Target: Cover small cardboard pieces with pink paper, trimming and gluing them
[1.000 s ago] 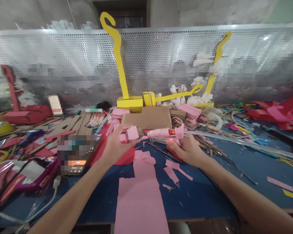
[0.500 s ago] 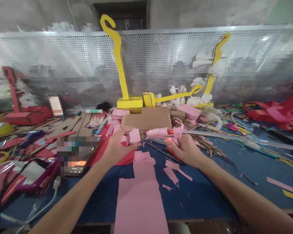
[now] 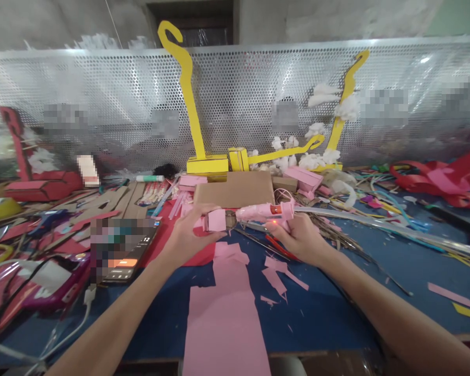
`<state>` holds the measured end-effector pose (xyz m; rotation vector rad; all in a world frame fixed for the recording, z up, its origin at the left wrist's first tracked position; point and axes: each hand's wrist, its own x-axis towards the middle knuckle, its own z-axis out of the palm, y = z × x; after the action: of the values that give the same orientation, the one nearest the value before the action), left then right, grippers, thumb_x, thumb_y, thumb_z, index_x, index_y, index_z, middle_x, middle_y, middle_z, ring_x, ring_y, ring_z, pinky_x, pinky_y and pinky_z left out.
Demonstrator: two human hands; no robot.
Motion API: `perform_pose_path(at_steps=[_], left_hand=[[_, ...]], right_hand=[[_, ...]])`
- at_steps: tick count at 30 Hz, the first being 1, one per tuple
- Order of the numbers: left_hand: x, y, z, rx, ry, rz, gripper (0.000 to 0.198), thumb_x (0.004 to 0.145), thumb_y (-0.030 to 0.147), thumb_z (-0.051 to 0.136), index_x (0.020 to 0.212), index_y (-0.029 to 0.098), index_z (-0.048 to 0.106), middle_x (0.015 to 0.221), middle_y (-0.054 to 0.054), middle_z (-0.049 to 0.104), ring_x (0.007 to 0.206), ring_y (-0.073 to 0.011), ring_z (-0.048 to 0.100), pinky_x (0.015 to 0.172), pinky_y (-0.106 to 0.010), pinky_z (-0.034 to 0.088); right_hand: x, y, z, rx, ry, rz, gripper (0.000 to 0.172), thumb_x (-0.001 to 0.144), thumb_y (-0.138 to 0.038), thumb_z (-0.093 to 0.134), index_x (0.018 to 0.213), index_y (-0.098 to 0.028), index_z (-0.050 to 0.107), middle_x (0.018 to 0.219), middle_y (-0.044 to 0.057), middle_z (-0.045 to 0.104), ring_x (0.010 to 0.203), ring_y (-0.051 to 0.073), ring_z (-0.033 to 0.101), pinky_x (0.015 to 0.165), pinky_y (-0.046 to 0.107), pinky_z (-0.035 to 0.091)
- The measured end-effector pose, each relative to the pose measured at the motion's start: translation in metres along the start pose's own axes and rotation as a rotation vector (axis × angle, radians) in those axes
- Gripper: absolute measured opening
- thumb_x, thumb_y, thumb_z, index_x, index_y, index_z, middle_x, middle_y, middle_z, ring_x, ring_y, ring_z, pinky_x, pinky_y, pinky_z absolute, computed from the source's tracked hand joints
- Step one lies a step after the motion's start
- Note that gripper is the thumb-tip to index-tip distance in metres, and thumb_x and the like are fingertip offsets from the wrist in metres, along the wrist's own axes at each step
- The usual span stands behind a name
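Observation:
Between its thumb and fingers, my left hand (image 3: 191, 230) grips a small pink paper-covered box (image 3: 216, 220) with bare brown cardboard at its right side. My right hand (image 3: 303, 235) is wrapped round a pink glue gun (image 3: 258, 211), whose tip points left and is close to the box; whether it touches, I cannot tell. A small light glows on the gun's handle. From its back a long clear glue stick (image 3: 348, 213) runs out to the right. Below both hands lies a large sheet of pink paper (image 3: 225, 318) with a ragged upper end.
Yellow hook-topped stands (image 3: 188, 99) rise at the back before a perforated metal panel (image 3: 243, 94). A brown cardboard piece (image 3: 238, 189) lies behind my hands. On the left are a phone (image 3: 131, 256) and a purple device (image 3: 58, 287); red ribbons (image 3: 446, 177) lie at right.
The glue gun has shifted slightly right, and its clear stick now sits at a lower slant on the right. The left hand keeps its hold on the box, barely moved.

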<state>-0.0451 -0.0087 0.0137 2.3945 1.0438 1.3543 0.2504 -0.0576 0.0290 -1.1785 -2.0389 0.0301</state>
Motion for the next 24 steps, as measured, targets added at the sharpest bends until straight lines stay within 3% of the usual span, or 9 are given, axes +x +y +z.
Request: perform_pose_path(at_steps=[4, 9, 20, 24], left_hand=[[0.0004, -0.0009, -0.001, -0.014, 0.006, 0.008, 0.049, 0.077, 0.033, 0.086, 0.12, 0.025, 0.066, 0.118, -0.007, 0.075, 0.109, -0.0257, 0.071, 0.095, -0.042, 0.058], [0.0, -0.0025, -0.0005, -0.03, -0.02, -0.001, 0.05, 0.077, 0.033, 0.086, 0.122, 0.025, 0.065, 0.121, -0.006, 0.074, 0.114, -0.026, 0.069, 0.1, -0.043, 0.056], [0.0006, -0.0022, 0.0002, -0.057, 0.015, -0.013, 0.05, 0.076, 0.032, 0.086, 0.121, 0.025, 0.065, 0.118, -0.006, 0.075, 0.108, -0.0247, 0.071, 0.097, -0.045, 0.058], [0.0007, -0.0005, -0.0006, -0.053, 0.003, -0.01, 0.049, 0.076, 0.032, 0.086, 0.12, 0.024, 0.065, 0.117, -0.007, 0.075, 0.109, -0.0255, 0.071, 0.097, -0.045, 0.058]], right_hand=[[0.0005, -0.0001, -0.0025, 0.014, -0.055, -0.032, 0.057, 0.101, -0.048, 0.047, 0.059, -0.024, 0.018, 0.054, -0.008, 0.013, 0.048, 0.007, 0.015, 0.046, 0.028, 0.012], [-0.0002, 0.0045, -0.0006, 0.003, 0.0, 0.059, 0.058, 0.1, -0.054, 0.047, 0.058, -0.025, 0.021, 0.053, -0.007, 0.017, 0.049, 0.008, 0.018, 0.046, 0.028, 0.013], [-0.0014, 0.0035, -0.0012, 0.035, -0.024, -0.042, 0.053, 0.102, -0.046, 0.047, 0.061, -0.024, 0.021, 0.056, -0.008, 0.017, 0.051, 0.008, 0.016, 0.047, 0.028, 0.014], [-0.0008, 0.0052, -0.0012, -0.002, -0.01, 0.009, 0.057, 0.101, -0.051, 0.048, 0.059, -0.024, 0.02, 0.055, -0.008, 0.017, 0.05, 0.008, 0.017, 0.047, 0.029, 0.013]])
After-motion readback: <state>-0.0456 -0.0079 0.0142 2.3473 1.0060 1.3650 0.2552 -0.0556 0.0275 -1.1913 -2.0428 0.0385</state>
